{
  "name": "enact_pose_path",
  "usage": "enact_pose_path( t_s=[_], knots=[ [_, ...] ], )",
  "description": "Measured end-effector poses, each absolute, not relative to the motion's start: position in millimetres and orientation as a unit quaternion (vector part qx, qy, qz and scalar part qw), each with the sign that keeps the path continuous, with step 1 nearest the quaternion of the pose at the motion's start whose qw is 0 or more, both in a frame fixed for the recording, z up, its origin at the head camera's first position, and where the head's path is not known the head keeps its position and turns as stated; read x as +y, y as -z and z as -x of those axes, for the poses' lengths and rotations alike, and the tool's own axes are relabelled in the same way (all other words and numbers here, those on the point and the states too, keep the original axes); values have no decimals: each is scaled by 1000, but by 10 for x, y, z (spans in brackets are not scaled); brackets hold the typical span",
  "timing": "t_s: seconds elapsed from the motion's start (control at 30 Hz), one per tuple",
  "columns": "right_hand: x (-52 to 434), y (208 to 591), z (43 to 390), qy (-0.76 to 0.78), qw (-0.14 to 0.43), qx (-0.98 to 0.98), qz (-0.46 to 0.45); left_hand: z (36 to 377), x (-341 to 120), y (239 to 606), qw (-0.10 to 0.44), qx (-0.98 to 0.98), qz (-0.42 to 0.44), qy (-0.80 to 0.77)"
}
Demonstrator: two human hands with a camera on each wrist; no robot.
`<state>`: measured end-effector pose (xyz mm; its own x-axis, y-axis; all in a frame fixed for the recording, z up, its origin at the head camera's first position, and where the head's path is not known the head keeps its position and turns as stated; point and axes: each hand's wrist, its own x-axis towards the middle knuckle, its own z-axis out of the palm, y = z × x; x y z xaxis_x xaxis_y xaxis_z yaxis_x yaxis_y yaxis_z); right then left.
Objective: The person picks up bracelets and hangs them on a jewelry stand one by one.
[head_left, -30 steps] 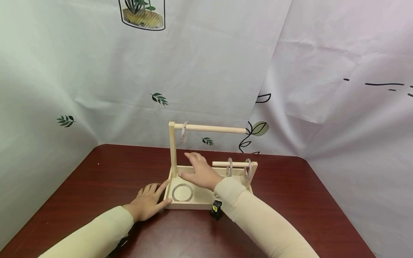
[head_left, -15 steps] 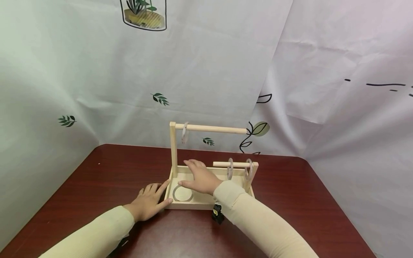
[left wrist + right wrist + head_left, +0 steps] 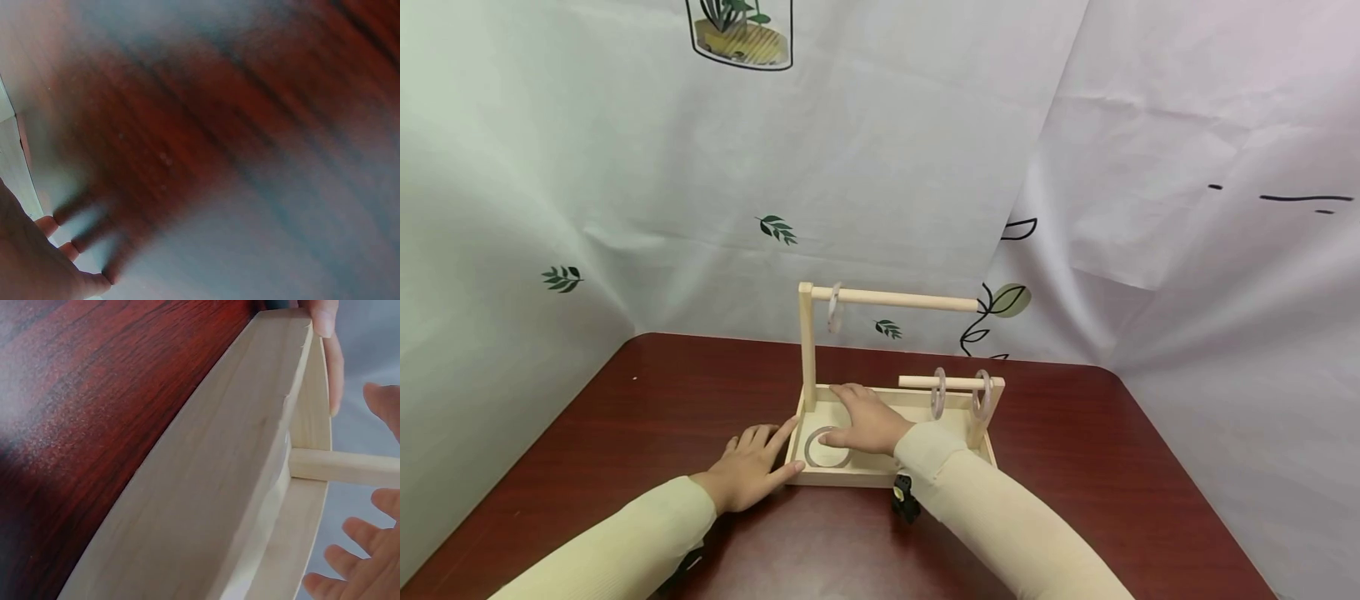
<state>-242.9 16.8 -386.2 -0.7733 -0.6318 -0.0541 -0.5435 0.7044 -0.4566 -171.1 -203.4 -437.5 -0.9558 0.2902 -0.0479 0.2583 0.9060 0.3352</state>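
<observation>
A pale wooden rack has a shallow tray point(image 3: 857, 477) as its base. Inside the tray's left end lies a translucent bangle point(image 3: 807, 450). Over it hovers my right hand point(image 3: 871, 423), fingers spread, its thumb overlapping the bangle's edge in the head view. The right wrist view shows the same hand point(image 3: 369, 550) with separated fingers and nothing in its grasp. My left hand point(image 3: 748, 468) rests against the tray's left front corner, index finger and thumb touching its side. In the left wrist view, that hand point(image 3: 37, 262) has its fingertips down on the table.
One bangle point(image 3: 834, 308) hangs on the tall upper bar point(image 3: 910, 299) near its post. Two more, a left bangle point(image 3: 938, 393) and a right bangle point(image 3: 981, 396), hang from the lower bar point(image 3: 917, 382). The dark red table point(image 3: 1075, 467) meets white cloth walls behind.
My right hand has come down from above the tray toward the bangle lying in it. My left hand has stayed at the corner. The head view has shifted slightly.
</observation>
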Motion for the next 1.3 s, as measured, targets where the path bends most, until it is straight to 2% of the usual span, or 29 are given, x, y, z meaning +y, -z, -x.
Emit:
enact_pose_path(
  t_s=[0.67,1.3],
  knots=[
    [65,4056,2451,155,99,926,329,1710,-2034,4365,47,976,-140,-159],
    [-42,4045,2433,80,102,931,341,1701,-2030,4357,47,975,-140,-165]
  ],
)
